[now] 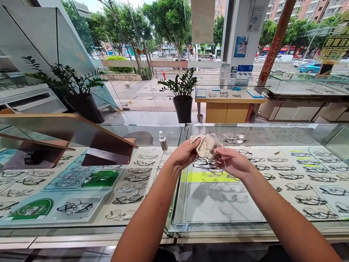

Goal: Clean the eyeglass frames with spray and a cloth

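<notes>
My left hand (186, 153) is closed on a crumpled, cream-coloured cloth (205, 149), held above the glass display counter. Beside it, my right hand (233, 161) pinches a thin-framed pair of eyeglasses (218, 141). The cloth covers much of the eyeglasses, so only a clear lens edge and a bit of thin frame show. Both hands are close together, level with each other. To the left of them, a small white bottle with a label (163, 141) stands upright on the glass top.
Rows of eyeglasses (321, 177) lie inside the glass counters on both sides. Tilted mirrors with wooden edges (72, 131) stand on the left counter. Beyond are a potted plant (182, 99), a low wooden cabinet (228, 109) and a window onto the street.
</notes>
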Demonstrator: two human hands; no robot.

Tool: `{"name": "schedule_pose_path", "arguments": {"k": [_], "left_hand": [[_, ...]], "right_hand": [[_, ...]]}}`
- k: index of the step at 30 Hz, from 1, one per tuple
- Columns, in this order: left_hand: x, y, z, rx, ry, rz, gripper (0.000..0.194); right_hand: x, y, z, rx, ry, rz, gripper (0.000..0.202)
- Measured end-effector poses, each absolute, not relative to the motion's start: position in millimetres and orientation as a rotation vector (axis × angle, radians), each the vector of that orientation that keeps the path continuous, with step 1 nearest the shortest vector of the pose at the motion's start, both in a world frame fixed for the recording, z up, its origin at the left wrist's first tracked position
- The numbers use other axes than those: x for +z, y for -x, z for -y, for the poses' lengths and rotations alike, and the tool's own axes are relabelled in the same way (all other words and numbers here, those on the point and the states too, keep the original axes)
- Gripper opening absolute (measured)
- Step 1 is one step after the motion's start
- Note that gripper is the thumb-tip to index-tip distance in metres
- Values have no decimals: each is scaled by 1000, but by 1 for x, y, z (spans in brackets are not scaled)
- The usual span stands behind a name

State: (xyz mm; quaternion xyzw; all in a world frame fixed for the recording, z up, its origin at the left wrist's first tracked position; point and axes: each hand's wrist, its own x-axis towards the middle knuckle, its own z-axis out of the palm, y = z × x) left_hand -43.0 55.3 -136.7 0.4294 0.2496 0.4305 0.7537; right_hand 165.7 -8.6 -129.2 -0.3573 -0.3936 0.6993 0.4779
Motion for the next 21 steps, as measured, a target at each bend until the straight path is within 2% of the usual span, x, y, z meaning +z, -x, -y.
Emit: {"name": "schedule_pose_path", "arguments": {"k": [3,6,10,12,16,21], "left_hand": [[-137,54,-62,960,-869,-544,32],[-138,61,-64,932,-851,-486,30],[-139,64,-63,820,-915,-407,43],[-140,65,-61,752,-967,-378,50],[-138,67,-54,649,-1057,-333,58],[-132,64,-44,537,-1145,-267,53]], "right_hand": [[-105,-184,14,1509,940,1184,42],[-60,-204,28,1065,985,1623,35],[10,-216,50,259,930,2283,16],[33,-210,58,-62,882,2504,17],[45,-183,69,-536,818,2793,25],[32,-158,70,-839,669,2987,25]]}}
